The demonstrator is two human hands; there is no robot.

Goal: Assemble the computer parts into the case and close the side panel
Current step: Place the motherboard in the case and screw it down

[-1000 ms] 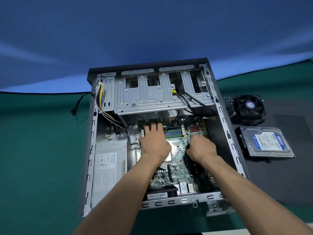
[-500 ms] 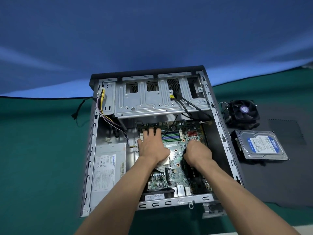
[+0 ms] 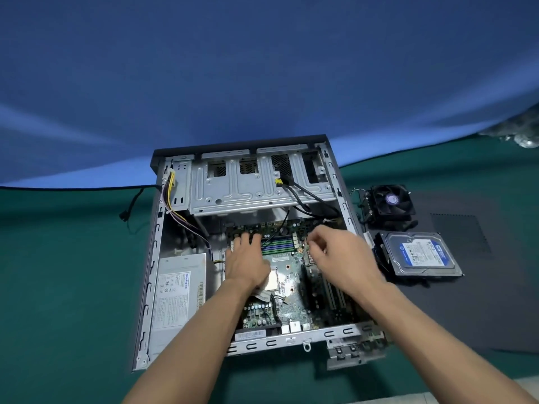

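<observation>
Head view: the open computer case (image 3: pixel 151 258) lies on its side in the middle of the green surface (image 3: pixel 64 272), with the motherboard (image 3: pixel 291 275) inside it. The left hand (image 3: pixel 246 265) rests flat on the motherboard, its grip apart with straight fingers. The right hand (image 3: pixel 341 255) hovers over the board's far right corner, fingers loosely curled; whether they pinch anything cannot be told. Toward the surface's right edge, a cooler fan (image 3: pixel 392 202) and hard drive (image 3: pixel 420 253) sit on the dark side panel (image 3: pixel 481 301).
</observation>
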